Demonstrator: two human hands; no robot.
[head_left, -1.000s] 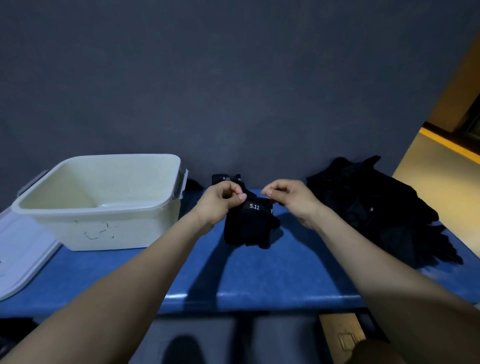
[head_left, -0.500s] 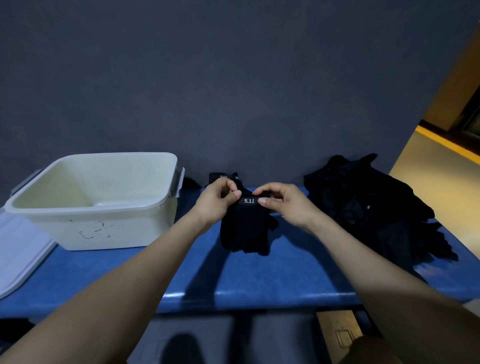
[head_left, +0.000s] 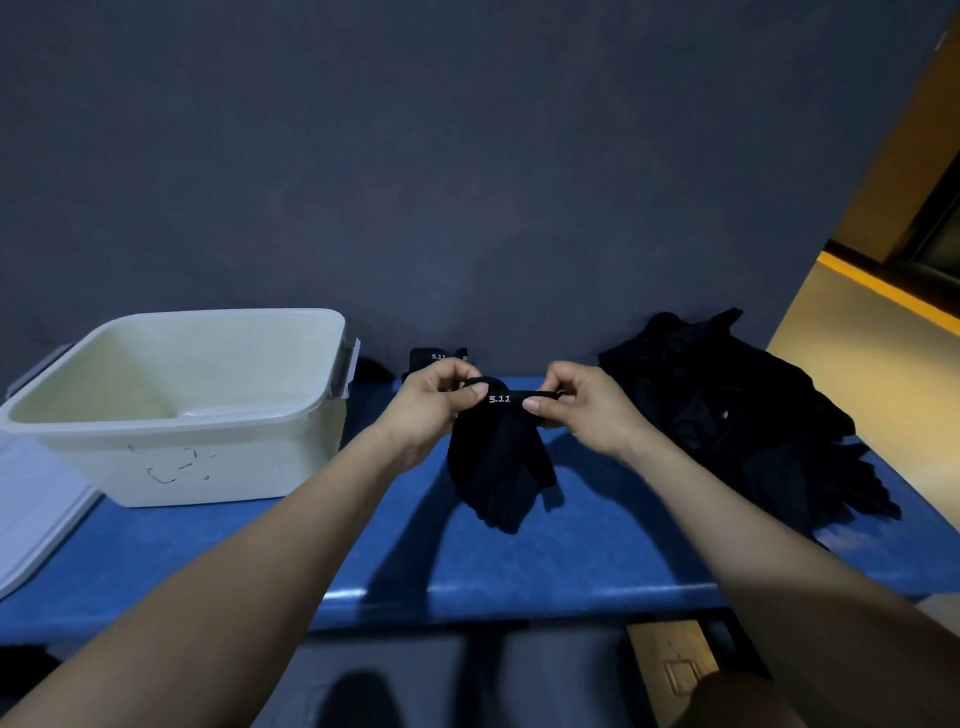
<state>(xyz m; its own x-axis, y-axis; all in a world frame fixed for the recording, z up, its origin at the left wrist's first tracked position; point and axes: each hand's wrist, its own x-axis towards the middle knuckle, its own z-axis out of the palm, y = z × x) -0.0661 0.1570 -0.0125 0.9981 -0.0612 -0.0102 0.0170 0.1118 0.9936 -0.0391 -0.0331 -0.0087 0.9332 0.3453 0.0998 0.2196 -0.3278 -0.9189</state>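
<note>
Bench-top (head_left: 571, 551): left hand (head_left: 436, 408), right hand (head_left: 589, 408) pinch sock (head_left: 498, 467) (taut).

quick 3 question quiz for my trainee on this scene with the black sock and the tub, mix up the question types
1. True or false: the left hand and the right hand both pinch the cuff of the black sock.
2. On which side of the sock does the white tub stand? A) the person's left B) the person's right C) under it
3. What is printed in white on the cuff between the two hands?
Key: 1 true; 2 A; 3 "5.11"
</note>
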